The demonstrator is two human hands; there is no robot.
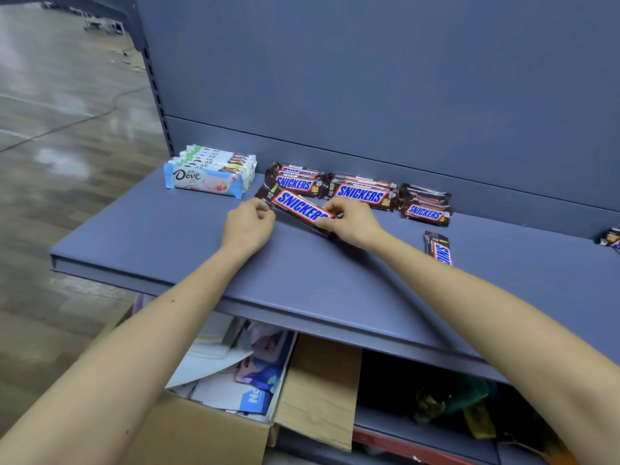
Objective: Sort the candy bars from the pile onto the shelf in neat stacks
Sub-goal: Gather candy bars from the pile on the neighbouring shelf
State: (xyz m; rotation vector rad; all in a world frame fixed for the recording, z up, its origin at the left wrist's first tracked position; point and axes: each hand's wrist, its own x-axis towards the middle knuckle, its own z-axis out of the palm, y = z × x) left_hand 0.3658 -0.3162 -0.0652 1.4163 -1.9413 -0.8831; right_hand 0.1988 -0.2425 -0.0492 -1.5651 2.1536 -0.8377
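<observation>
**A:** Where do things stand, starting closest?

**B:** Low in the frame there's an open box of papers under the shelf; ignore it. Just above centre, both hands hold one bar, slanted. The right hand pinches its lower right end. The left hand has fingers curled at the upper left end, apparently nipping the crimp. I can't tell whether the bar touches the shelf.

**A:** What's the best way to place it?

**B:** I'd turn it parallel to the Snickers stacks just behind it, logo up. Then lower it flat onto the left stack, ends flush. Releasing both ends level should stop it sliding off the slick wrappers.

**A:** What's left to sort?

**B:** A loose bar lies at centre right, partly behind the right forearm, and a stray bar sits at the far right edge. The Dove stack at upper left looks done, so keep the Snickers clear of it.
</observation>
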